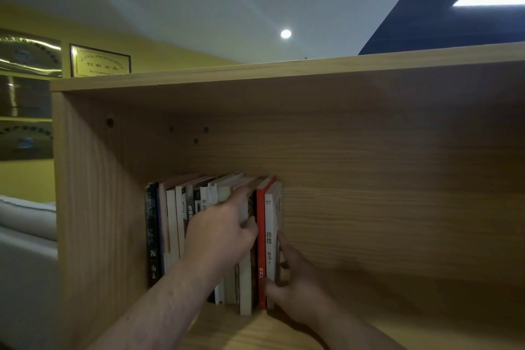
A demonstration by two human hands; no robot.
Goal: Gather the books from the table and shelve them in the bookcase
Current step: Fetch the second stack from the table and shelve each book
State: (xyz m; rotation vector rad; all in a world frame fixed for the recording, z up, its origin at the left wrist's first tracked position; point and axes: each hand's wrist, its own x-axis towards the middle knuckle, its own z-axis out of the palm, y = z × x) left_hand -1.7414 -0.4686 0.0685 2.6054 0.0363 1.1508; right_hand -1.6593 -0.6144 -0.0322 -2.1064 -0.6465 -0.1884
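Wooden bookcase [369,179], left hand [224,233] pinching pale book [245,287], right hand [298,290] gripping white book [270,224] at row's end

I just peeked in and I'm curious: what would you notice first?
Two hands in the middle: the left hand grips a beige book in the row of books, and the right hand pinches the white book at the row's right end. All this sits at the left of a wooden bookcase, with a round ceiling light glowing above.
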